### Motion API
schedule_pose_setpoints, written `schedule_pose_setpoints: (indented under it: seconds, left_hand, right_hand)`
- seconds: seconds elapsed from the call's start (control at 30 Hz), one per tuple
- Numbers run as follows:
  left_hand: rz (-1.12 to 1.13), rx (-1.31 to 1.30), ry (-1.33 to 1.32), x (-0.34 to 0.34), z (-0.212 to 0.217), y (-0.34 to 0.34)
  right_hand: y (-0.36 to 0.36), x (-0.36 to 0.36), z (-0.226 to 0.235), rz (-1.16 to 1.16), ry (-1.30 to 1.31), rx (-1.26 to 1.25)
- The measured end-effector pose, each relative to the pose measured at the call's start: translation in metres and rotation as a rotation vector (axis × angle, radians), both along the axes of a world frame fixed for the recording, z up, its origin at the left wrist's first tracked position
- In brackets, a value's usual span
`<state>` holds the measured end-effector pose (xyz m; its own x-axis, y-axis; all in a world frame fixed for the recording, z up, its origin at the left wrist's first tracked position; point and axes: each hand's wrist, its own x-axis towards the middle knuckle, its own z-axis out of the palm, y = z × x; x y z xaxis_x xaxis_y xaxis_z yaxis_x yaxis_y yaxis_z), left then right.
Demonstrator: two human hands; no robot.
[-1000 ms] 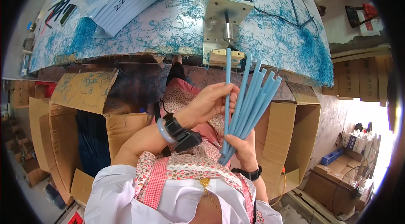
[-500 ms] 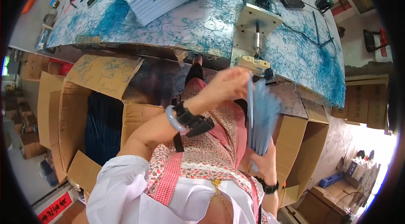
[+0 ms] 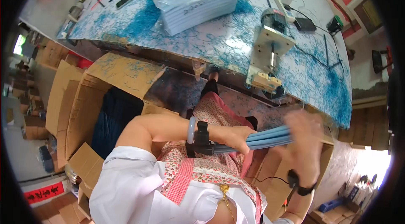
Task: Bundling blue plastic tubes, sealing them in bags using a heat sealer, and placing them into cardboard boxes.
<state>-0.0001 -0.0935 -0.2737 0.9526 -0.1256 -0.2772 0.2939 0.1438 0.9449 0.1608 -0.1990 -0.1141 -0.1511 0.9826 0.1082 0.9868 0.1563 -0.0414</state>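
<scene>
A bundle of slim blue-grey tubes [image 3: 270, 136] lies roughly level across my lap. My left hand [image 3: 237, 138] is closed round its left part, and the tubes run on back under that wrist. At the bundle's right end is my right hand [image 3: 306, 144], smeared by motion; its fingers cannot be made out, nor whether it grips the tubes. Beyond the hands, at the table edge, stands a small motor machine [image 3: 272, 51] with a metal shaft and a pale block at its front.
Blue shavings litter the white table [image 3: 202, 49]. A plastic-wrapped stack of pale blue strips [image 3: 202, 9] sits on it. To the left, an open carton [image 3: 76, 110] holds dark blue lengths [image 3: 116, 118]. Another carton [image 3: 270, 173] stands by my right arm.
The bundle has swung from upright to nearly level. My left hand has come down from beside the machine onto it, and my right hand has moved up and right to its end.
</scene>
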Motion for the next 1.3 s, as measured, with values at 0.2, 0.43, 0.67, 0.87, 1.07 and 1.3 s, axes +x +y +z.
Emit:
schedule_pose_setpoints:
  seconds: [0.2, 0.43, 0.67, 0.87, 1.07, 1.3]
  left_hand:
    - [0.068, -0.316, -0.026, 0.018, 0.051, 0.009]
    - [0.539, -0.495, 0.036, 0.022, 0.05, 0.041]
    - [0.771, -0.287, -0.102, 0.024, 0.031, 0.036]
    - [0.741, -0.421, 0.098, 0.002, 0.022, 0.045]
    - [0.675, -0.62, 0.102, -0.017, 0.006, 0.03]
    - [0.704, -0.606, 0.155, -0.017, 0.008, 0.034]
  right_hand:
    - [0.021, 0.026, -0.046, 0.02, 0.713, 0.135]
    - [0.013, -0.017, -0.113, -0.491, 1.222, 0.41]
    - [-0.004, -0.054, -0.163, -0.477, 0.847, 0.288]
    - [0.001, -0.055, -0.152, -0.673, 1.748, 0.067]
    - [0.027, -0.048, -0.123, -0.687, 2.176, -0.078]
    - [0.029, -0.05, -0.117, -0.709, 2.209, -0.105]
